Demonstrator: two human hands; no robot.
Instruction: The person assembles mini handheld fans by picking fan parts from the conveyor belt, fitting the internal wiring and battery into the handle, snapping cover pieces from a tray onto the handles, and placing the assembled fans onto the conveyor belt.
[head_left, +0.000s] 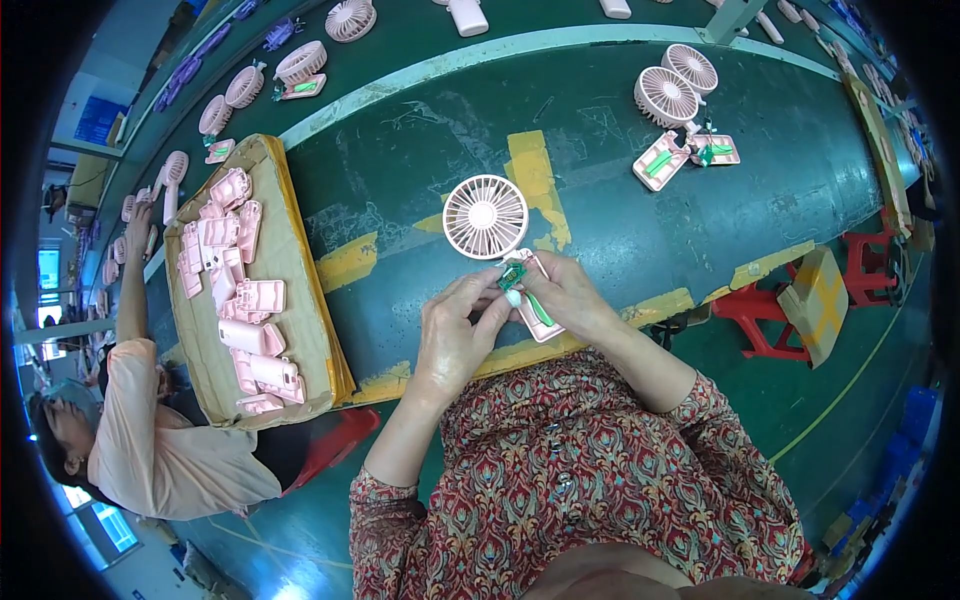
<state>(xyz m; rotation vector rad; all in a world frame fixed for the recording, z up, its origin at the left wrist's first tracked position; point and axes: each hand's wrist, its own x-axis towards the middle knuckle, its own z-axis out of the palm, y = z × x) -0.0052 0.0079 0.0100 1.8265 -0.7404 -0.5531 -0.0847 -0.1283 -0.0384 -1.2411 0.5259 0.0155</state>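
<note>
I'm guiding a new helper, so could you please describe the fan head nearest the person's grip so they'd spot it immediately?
On the green worktable, find the near edge, where the person's left grip and right grip are close. Just beyond them lies a round, pale-pink fan head, beside yellow tape. Unlike the paired fan heads farther right, it stands alone.

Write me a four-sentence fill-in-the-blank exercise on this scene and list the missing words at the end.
Between the left hand and right hand is a small circuit board coloured ____.
The cardboard tray of pink shells lies to the person's ____.
At the picture's right, the stools are coloured ____.
On the table's right part, the fan heads number ____.
Missing words: green; left; red; two.
</note>
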